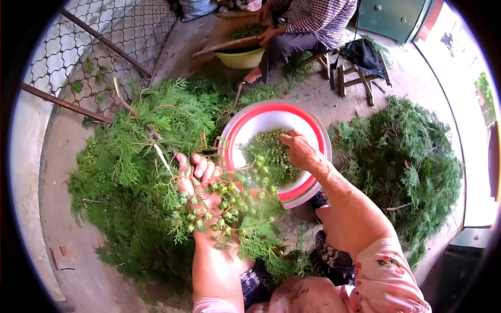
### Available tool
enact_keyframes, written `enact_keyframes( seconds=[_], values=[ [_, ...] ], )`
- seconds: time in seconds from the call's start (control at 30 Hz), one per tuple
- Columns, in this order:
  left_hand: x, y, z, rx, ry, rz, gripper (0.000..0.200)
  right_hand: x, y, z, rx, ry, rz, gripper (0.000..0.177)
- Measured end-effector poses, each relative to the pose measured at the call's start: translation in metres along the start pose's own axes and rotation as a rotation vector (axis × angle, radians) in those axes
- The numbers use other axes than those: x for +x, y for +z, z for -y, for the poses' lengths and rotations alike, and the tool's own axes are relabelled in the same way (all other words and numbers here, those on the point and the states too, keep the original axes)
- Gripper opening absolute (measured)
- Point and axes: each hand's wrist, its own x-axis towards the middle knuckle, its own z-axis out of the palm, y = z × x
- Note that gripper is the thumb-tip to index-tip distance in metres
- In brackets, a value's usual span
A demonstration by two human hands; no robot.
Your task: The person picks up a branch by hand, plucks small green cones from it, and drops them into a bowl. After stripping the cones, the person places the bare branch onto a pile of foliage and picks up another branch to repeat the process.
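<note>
My left hand [201,175] is closed around the stem of an arborvitae branch [229,206]. Clusters of round green cones and flat leafy sprays hang from this branch, over my left forearm and past the near left rim of the basin. A white basin [240,117] with a red band stands on the floor in front of me, holding a heap of small green cones [274,151]. Over that heap, at its right side, my right hand [302,151] has its fingers curled together; what is in them, if anything, is hidden.
A big pile of cut branches [125,172] lies on the left, another pile [402,161] on the right. Across from me a seated person [313,26] works over a yellow basin [240,58]. A wooden stool [360,78] carries a black bag [362,53]. Wire mesh [104,57] stands at upper left.
</note>
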Motion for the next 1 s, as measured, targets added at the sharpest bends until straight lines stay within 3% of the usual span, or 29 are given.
enact_keyframes(
  seconds=[0.07,0.2,0.23,0.33,0.47,0.57,0.67,1.0],
  values=[
    [0.000,0.004,0.002,-0.009,0.023,0.007,0.041,0.001,-0.009,0.014,0.037,0.014,-0.068,0.036],
    [0.004,-0.001,0.007,-0.075,0.026,0.068,0.041,0.005,-0.023,0.035,0.285,0.063,-0.298,0.016],
    [0.007,-0.007,0.007,-0.078,0.020,0.125,0.042,0.005,-0.034,0.052,0.465,0.066,-0.386,0.010],
    [0.005,-0.002,0.009,-0.083,0.031,0.059,0.042,0.000,-0.046,0.070,0.534,-0.090,-0.297,0.010],
    [0.007,-0.002,0.009,-0.088,0.023,0.066,0.043,-0.009,-0.045,0.085,0.256,-0.316,-0.156,0.023],
    [0.005,0.001,0.011,-0.065,0.027,0.065,0.043,-0.015,-0.045,0.088,0.302,-0.155,0.080,0.021],
    [0.002,0.007,0.012,-0.070,0.013,0.009,0.042,-0.013,-0.038,0.085,0.386,-0.074,0.117,0.020],
    [-0.003,0.011,0.032,-0.058,0.014,-0.074,0.042,-0.012,-0.011,0.090,0.152,0.024,-0.070,0.020]
  ],
)
